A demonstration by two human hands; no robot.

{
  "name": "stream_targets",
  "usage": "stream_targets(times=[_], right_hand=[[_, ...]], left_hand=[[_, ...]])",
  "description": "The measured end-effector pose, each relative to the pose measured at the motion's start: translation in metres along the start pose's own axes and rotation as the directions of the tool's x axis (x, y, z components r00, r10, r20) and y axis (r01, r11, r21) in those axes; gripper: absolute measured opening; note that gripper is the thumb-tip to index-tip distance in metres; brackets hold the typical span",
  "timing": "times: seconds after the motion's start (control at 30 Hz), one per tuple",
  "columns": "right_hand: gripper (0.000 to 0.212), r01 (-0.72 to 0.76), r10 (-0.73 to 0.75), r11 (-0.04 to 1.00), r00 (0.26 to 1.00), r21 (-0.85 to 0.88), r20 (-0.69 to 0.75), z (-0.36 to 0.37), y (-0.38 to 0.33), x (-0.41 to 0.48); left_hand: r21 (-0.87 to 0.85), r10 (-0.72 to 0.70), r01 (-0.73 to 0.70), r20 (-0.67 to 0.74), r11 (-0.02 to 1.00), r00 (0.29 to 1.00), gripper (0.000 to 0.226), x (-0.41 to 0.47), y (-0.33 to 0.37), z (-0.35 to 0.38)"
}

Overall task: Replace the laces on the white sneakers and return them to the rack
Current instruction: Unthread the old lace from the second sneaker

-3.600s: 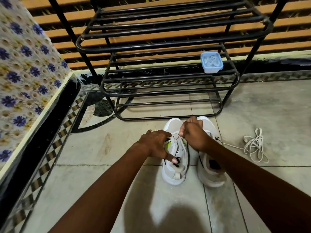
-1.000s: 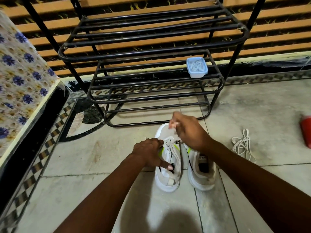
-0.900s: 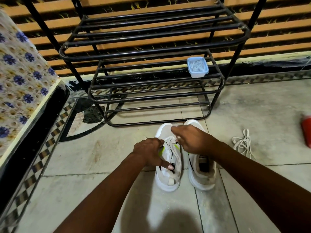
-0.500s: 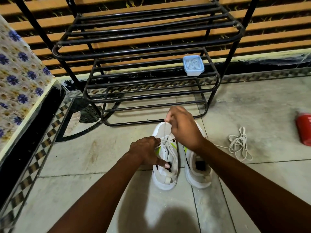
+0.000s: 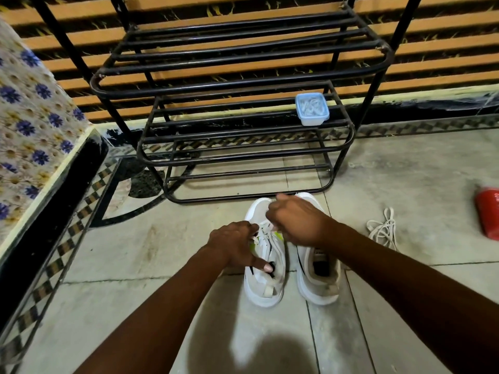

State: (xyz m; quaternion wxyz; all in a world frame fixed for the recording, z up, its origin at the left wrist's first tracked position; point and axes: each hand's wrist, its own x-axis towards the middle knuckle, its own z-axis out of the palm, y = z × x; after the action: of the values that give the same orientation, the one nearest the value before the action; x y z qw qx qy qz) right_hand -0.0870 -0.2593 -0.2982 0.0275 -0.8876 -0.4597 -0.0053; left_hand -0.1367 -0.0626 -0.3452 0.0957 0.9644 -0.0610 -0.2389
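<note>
Left hand (image 5: 237,247) grips the sneaker (image 5: 266,290), steadying it on the floor (image 5: 129,255) while the right hand (image 5: 297,222) pinches its lace (image 5: 266,229) for threading

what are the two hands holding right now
Left hand: closed, gripping the sneaker nearer it.
Right hand: closed, pinching that sneaker's lace.

Lacing up on the floor (image 5: 129,265)
The left hand (image 5: 235,245) holds the left sneaker (image 5: 266,288). The right hand (image 5: 294,220) pinches its lace (image 5: 266,228). The right sneaker (image 5: 318,286) sits just beside it. A black rack (image 5: 243,85) stands farther back.
</note>
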Motion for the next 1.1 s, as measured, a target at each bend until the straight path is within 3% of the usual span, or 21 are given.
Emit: stream_targets(times=[0.07,0.13,0.17,0.23,0.27,0.3,0.37,0.43,0.47,0.5,0.57,0.6,0.67,0.77,0.83,0.9,0.97,1.1], right_hand=[[0.012,-0.045,0.059,0.996,0.978,0.076,-0.201,-0.009,0.0,0.004],[0.014,-0.075,0.228,0.915,0.906,0.396,-0.356,-0.017,-0.006,0.006],[0.014,-0.052,0.329,0.795,0.874,0.604,-0.358,-0.022,-0.01,0.007],[0.011,0.006,0.453,0.437,0.863,0.899,-0.226,-0.032,-0.022,0.009],[0.011,0.013,0.457,0.334,0.872,0.943,-0.174,-0.037,-0.026,0.01],[0.011,0.009,0.439,0.3,0.887,0.954,-0.147,-0.039,-0.028,0.011],[0.012,-0.024,0.398,0.354,0.908,0.935,-0.128,-0.037,-0.024,0.011],[0.011,-0.073,0.324,0.614,0.931,0.786,-0.167,-0.029,-0.007,0.006],[0.015,-0.092,0.239,0.772,0.959,0.629,-0.153,-0.022,0.001,0.004],[0.02,-0.093,0.144,0.881,0.987,0.463,-0.076,-0.016,0.007,0.001],[0.024,-0.089,0.054,0.971,0.985,0.221,0.161,-0.004,0.011,-0.004],[0.023,-0.107,0.068,0.983,0.967,0.148,0.247,0.0,0.01,-0.004],[0.025,-0.154,0.115,0.98,0.956,0.129,0.271,0.008,0.005,-0.004],[0.031,-0.212,0.216,0.937,0.976,0.279,0.016,-0.006,-0.007,0.001],[0.031,-0.263,0.394,0.833,0.9,0.487,-0.187,-0.034,-0.007,0.006],[0.034,-0.262,0.525,0.699,0.82,0.665,-0.229,-0.063,0.004,0.01],[0.038,-0.271,0.479,0.753,0.851,0.6,-0.216,-0.077,0.019,0.01],[0.037,-0.361,0.421,0.791,0.907,0.494,-0.011,-0.037,0.026,0.002]], left_hand=[[-0.013,0.004,-0.004,-0.018,1.0,1.0,0.118,0.002,-0.001,0.002],[-0.012,0.002,-0.002,-0.025,1.0,1.0,0.116,0.004,-0.002,0.003],[-0.002,0.003,-0.003,-0.024,1.0,1.0,0.11,0.004,-0.002,0.002],[0.011,0.006,-0.006,-0.032,1.0,0.999,0.101,0.002,-0.003,0.003],[0.016,0.015,-0.014,-0.036,1.0,0.999,0.102,0.002,-0.003,0.002],[0.018,0.016,-0.015,-0.037,1.0,0.999,0.103,0.002,-0.003,0.002],[0.026,0.013,-0.012,-0.035,1.0,0.999,0.106,0.002,-0.002,0.001],[0.026,0.014,-0.013,-0.022,1.0,1.0,0.109,0.001,0.0,0.0],[0.024,0.014,-0.014,-0.02,1.0,1.0,0.11,0.001,0.0,0.0],[0.02,0.012,-0.011,-0.019,1.0,1.0,0.111,0.001,0.0,0.0],[0.012,0.002,-0.002,-0.012,1.0,1.0,0.114,0.001,0.0,0.001],[0.012,0.001,-0.001,-0.009,1.0,1.0,0.115,0.001,0.0,0.001],[0.014,0.002,-0.002,-0.014,1.0,1.0,0.111,0.001,-0.001,0.0],[0.02,0.0,0.001,-0.015,1.0,1.0,0.108,0.0,0.0,0.001],[0.012,-0.001,0.001,-0.015,1.0,1.0,0.108,-0.001,0.0,-0.001],[0.002,-0.007,0.007,-0.007,1.0,1.0,0.109,-0.002,-0.001,-0.002],[-0.002,-0.006,0.006,0.006,1.0,1.0,0.108,-0.002,0.0,-0.001],[-0.022,0.011,-0.011,-0.006,1.0,1.0,0.115,-0.001,-0.003,-0.002]])
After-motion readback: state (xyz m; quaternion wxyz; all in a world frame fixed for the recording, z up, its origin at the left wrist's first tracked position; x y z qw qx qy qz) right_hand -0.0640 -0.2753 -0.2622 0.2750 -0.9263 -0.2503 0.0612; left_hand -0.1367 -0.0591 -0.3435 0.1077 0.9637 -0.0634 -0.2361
